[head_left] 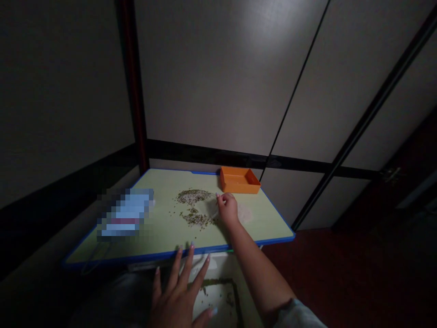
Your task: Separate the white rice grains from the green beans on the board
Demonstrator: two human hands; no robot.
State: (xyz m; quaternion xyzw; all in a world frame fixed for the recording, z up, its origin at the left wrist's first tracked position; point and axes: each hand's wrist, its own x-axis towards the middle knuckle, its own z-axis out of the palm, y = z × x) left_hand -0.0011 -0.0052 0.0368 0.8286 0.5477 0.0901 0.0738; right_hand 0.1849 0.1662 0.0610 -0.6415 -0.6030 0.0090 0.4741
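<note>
My right hand (pixel 228 208) is closed in a pinch low over the pale tabletop. Whatever its fingertips hold, if anything, is too small to make out. Just left of it lies a spread of small dark greenish grains mixed with pale ones (pixel 194 197), with a second patch of the same mix (pixel 200 220) nearer to me. A heap of pale grains (pixel 244 213) shows on the right of my wrist. My left hand (pixel 179 291) is open with its fingers spread, holding nothing, in front of the near table edge and over a white container (pixel 213 298).
An orange open box (pixel 241 181) stands at the table's far right corner. On the left lies a blurred-out bluish object (pixel 126 214). The small table (pixel 160 243) has a blue rim. Dark grains line the white container's inside. Pale cabinet panels (pixel 218 91) rise behind.
</note>
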